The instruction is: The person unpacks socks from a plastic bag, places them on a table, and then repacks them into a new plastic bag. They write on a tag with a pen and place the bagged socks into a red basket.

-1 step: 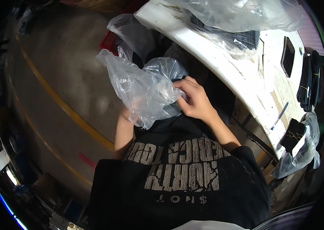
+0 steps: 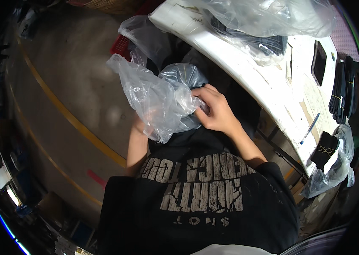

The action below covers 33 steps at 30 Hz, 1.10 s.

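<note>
A crumpled clear plastic bag (image 2: 145,91) is held up in front of my chest, its loose mouth flopping to the left. My right hand (image 2: 216,109) pinches the gathered plastic at the bag's right side between thumb and fingers. Behind the film on the lower left is my left hand (image 2: 142,123); its fingers are covered by the plastic, so their grip does not show. Dark grey contents (image 2: 183,73) show through the plastic at the top, too veiled to name.
To the right stands a white worktable (image 2: 247,63) with a large plastic bag (image 2: 268,17), a dark phone-like device (image 2: 319,63), a blue pen (image 2: 310,127), banded black bundles (image 2: 342,91) and a bagged black bundle (image 2: 326,148). Beyond my hands are a red basket (image 2: 121,46) and another plastic bag (image 2: 147,36).
</note>
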Each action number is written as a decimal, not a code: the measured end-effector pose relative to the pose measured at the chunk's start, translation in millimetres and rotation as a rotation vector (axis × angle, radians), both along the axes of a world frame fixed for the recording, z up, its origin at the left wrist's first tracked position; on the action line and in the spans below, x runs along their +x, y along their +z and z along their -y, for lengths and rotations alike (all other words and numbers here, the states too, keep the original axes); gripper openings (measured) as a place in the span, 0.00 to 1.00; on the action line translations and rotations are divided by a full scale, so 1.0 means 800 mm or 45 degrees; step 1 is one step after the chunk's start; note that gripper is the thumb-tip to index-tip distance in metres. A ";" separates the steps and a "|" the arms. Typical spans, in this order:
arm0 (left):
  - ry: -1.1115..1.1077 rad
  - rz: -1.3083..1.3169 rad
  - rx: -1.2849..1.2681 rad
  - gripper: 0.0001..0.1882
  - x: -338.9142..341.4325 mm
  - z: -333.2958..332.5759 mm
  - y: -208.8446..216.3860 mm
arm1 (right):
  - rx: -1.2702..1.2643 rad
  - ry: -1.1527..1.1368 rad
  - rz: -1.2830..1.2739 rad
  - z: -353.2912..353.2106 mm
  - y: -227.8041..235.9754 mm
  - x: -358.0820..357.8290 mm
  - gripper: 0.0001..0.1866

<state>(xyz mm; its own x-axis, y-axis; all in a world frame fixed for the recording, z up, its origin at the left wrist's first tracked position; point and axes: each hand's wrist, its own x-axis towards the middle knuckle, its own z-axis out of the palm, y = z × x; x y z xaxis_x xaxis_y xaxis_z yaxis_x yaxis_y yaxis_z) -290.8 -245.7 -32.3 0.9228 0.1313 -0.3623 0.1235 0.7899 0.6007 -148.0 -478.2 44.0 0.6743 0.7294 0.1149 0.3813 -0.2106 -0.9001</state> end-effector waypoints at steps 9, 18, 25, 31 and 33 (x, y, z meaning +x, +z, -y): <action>-0.025 0.063 0.100 0.33 0.016 0.002 0.008 | -0.131 0.021 -0.166 -0.002 0.008 0.009 0.29; -0.073 -0.025 0.113 0.34 0.014 0.002 0.010 | -0.102 -0.010 -0.204 0.002 -0.005 0.004 0.35; -0.081 -0.045 0.229 0.33 0.010 -0.001 0.014 | -0.158 0.076 -0.178 0.002 -0.007 0.008 0.45; -0.179 -0.093 0.944 0.33 0.009 -0.012 0.044 | -0.204 0.196 0.177 -0.034 0.029 0.008 0.55; -0.185 -0.045 1.097 0.34 0.004 -0.021 0.062 | -0.305 0.242 0.313 -0.060 0.033 0.005 0.50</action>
